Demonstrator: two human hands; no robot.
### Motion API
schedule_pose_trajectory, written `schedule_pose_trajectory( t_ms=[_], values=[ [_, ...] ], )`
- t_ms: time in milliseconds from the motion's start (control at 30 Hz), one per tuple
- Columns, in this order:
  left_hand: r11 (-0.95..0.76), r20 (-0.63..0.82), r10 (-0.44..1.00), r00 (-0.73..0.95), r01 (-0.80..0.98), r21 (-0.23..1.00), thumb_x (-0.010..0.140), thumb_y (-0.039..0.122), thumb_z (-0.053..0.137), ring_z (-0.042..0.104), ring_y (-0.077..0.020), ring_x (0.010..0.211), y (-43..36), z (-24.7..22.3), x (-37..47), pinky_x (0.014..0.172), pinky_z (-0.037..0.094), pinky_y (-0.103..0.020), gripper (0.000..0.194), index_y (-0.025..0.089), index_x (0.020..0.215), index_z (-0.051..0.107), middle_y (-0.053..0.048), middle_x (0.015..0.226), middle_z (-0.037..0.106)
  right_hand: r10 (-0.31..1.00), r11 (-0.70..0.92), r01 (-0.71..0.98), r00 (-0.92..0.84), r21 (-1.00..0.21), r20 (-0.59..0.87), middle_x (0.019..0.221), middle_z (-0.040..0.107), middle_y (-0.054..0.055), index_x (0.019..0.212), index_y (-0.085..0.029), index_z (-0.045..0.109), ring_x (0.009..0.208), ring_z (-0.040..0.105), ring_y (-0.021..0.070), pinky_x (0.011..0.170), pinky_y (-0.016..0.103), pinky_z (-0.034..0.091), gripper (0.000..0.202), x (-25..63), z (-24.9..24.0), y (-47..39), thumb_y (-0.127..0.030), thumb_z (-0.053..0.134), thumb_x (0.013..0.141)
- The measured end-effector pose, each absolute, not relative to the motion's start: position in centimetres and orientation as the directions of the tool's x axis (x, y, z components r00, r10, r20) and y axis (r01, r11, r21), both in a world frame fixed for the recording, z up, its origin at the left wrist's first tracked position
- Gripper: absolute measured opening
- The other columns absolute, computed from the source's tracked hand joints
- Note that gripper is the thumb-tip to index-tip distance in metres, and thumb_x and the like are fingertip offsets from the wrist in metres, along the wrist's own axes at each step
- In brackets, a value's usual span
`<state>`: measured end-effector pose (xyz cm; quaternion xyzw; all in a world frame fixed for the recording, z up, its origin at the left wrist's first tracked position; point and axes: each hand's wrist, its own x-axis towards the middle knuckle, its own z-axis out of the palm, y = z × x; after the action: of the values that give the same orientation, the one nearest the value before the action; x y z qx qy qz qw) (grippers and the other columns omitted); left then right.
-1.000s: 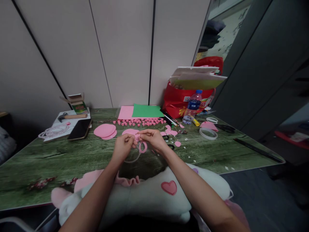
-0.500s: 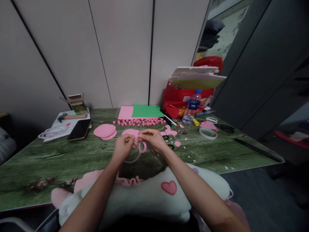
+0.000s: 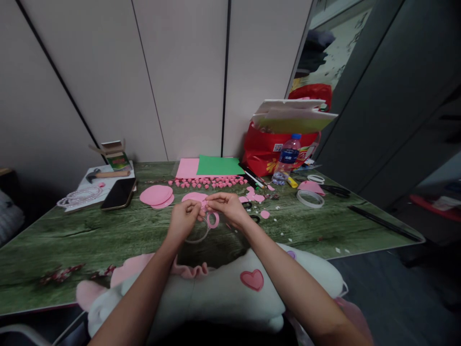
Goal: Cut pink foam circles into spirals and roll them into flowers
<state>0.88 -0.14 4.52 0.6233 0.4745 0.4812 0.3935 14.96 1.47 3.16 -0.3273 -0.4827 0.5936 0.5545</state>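
My left hand [image 3: 184,217] and my right hand [image 3: 227,206] meet over the middle of the table, fingertips close together. Both pinch a small pink piece [image 3: 204,204], perhaps paper or foam; the fingers hide most of it. Just below the fingertips is a pink ring [image 3: 213,220], and a larger pale ring [image 3: 200,239] lies under my left hand. Whether these rings touch the piece I cannot tell. Behind the hands lies a pink disc [image 3: 192,196], partly covered. Black scissor handles [image 3: 255,218] show beside my right hand.
Pink discs [image 3: 155,194] and a phone [image 3: 118,193] lie left, near a hammer [image 3: 111,174]. Small pink rosebuds [image 3: 212,182] line the back before a green sheet [image 3: 219,165]. Rightward are pink scraps [image 3: 256,197], a bottle [image 3: 288,158], a red bag [image 3: 257,151] and a tape roll [image 3: 310,199].
Almost nothing differs. The fingertips have shifted very slightly around the small pink piece, which both hands still pinch.
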Motion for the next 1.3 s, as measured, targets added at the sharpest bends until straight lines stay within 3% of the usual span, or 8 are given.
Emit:
schedule_pose_trajectory(
  t_ms=[300, 600, 1000, 1300],
  values=[
    [-0.235, 0.221, 0.972, 0.085, 0.225, 0.946, 0.064, 0.03, 0.053, 0.053, -0.0108, 0.044, -0.24, 4.56, 0.94, 0.046, 0.041, -0.02, 0.019, 0.012, 0.061, 0.057, -0.002, 0.051, 0.06, 0.97, 0.156, -0.302, -0.134, -0.941, 0.204, 0.058, 0.061, -0.001, 0.064, -0.015, 0.062, 0.052, 0.055, 0.0092, 0.055, 0.022, 0.046, 0.026, 14.95, 3.07, 1.54, -0.028, 0.074, 0.044],
    [-0.228, 0.217, 0.973, 0.077, 0.199, 0.953, 0.064, 0.029, 0.053, 0.054, -0.0113, 0.045, -0.34, 4.73, 0.97, 0.047, 0.043, -0.022, 0.017, 0.012, 0.063, 0.055, -0.002, 0.052, 0.059, 0.964, 0.12, -0.353, -0.182, -0.928, 0.194, 0.073, 0.066, 0.003, 0.074, -0.016, 0.066, 0.064, 0.06, 0.0122, 0.072, 0.029, 0.047, 0.026, 14.92, 2.87, 1.65, -0.029, 0.07, 0.051],
    [-0.213, 0.199, 0.976, 0.085, 0.207, 0.955, 0.064, 0.031, 0.054, 0.054, -0.0114, 0.045, -0.48, 4.79, 1.04, 0.046, 0.042, -0.021, 0.019, 0.012, 0.064, 0.057, -0.002, 0.052, 0.06, 0.975, 0.14, -0.303, -0.127, -0.943, 0.185, 0.056, 0.062, -0.001, 0.062, -0.015, 0.063, 0.052, 0.055, 0.01, 0.058, 0.025, 0.047, 0.025, 14.95, 3.15, 1.55, -0.027, 0.074, 0.043],
    [-0.231, 0.224, 0.973, 0.059, 0.21, 0.95, 0.064, 0.031, 0.053, 0.055, -0.0117, 0.046, -0.21, 4.55, 0.87, 0.049, 0.044, -0.022, 0.019, 0.012, 0.061, 0.056, -0.002, 0.052, 0.06, 0.966, 0.115, -0.329, -0.181, -0.937, 0.182, 0.073, 0.067, 0.003, 0.073, -0.016, 0.066, 0.066, 0.06, 0.0132, 0.075, 0.031, 0.047, 0.028, 15.0, 2.87, 1.65, -0.03, 0.07, 0.05]
  ],
)
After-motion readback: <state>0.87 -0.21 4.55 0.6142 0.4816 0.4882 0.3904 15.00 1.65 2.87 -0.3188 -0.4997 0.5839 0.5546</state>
